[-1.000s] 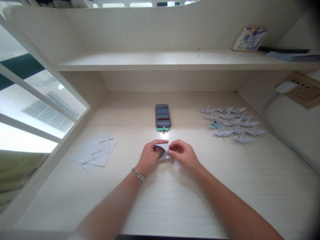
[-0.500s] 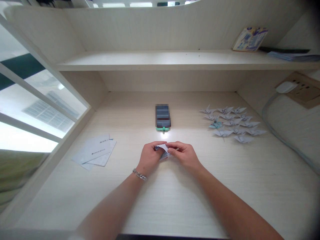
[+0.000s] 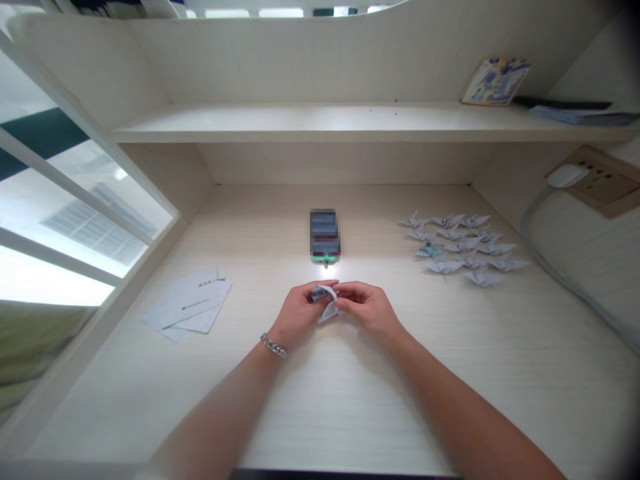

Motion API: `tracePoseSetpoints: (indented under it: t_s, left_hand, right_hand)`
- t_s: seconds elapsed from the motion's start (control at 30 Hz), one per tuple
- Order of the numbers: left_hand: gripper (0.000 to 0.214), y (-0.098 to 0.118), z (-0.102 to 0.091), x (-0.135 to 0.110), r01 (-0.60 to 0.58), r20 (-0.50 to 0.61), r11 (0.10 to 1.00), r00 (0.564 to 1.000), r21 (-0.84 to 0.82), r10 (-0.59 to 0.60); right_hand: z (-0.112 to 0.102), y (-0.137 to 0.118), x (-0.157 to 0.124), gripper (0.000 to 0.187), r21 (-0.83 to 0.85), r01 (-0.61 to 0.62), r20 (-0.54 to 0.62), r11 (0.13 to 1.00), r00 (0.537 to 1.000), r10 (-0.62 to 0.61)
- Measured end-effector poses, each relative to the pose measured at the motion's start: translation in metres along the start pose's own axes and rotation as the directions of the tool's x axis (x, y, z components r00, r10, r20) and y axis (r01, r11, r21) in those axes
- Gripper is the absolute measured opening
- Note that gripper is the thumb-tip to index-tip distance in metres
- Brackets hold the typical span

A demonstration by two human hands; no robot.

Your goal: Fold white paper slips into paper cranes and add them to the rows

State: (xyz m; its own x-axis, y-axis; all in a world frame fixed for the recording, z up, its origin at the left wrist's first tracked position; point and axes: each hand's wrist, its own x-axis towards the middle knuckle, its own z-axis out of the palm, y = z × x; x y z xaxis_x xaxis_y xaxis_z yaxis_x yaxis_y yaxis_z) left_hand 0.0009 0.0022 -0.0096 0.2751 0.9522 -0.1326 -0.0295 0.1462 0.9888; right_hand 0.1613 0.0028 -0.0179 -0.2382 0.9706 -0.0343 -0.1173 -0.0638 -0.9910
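Observation:
Between my hands is a small piece of folded paper (image 3: pixel 329 311), white with blue-grey print, one flap curving upward. My left hand (image 3: pixel 299 312) grips its left side, the thumb partly inside the fold. On the right side, my right hand (image 3: pixel 367 306) pinches the paper's edge between thumb and fingers. Some of the paper is hidden behind the fingers. Just beyond the hands lies a phone (image 3: pixel 325 233) with a green lower edge. Several folded paper cranes (image 3: pixel 463 247) sit in a group at the right, mostly white, with a light-blue one (image 3: pixel 430 249) among them.
Loose paper sheets (image 3: pixel 193 303) lie at the left of the desk (image 3: pixel 330 407). A shelf (image 3: pixel 280 123) spans the back, holding a small box (image 3: pixel 495 81) and flat papers (image 3: pixel 583 116). A grey cable (image 3: pixel 543 257) runs from the wall socket (image 3: pixel 607 180) along the right side.
The paper between my hands has turned and its flap now stands more open, showing the printed face. Both hands keep their hold, with the fingers shifted slightly.

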Motion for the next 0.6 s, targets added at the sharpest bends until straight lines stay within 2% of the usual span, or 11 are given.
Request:
tracePoseSetpoints:
  t_s: [0.3, 0.6]
  left_hand:
    - [0.043, 0.0042, 0.0001, -0.0014, -0.038, -0.039, 0.993, 0.998, 0.111, 0.042]
    - [0.033, 0.0091, 0.0027, -0.0032, -0.123, -0.030, 0.964, 0.991, 0.236, 0.134]
  right_hand:
    - [-0.0023, -0.0072, -0.0009, 0.028, -0.069, -0.040, -0.026, 0.997, 0.999, 0.038]
    - [-0.0003, -0.0041, -0.0002, 0.026, -0.034, -0.022, -0.030, 0.999, 0.999, 0.021]
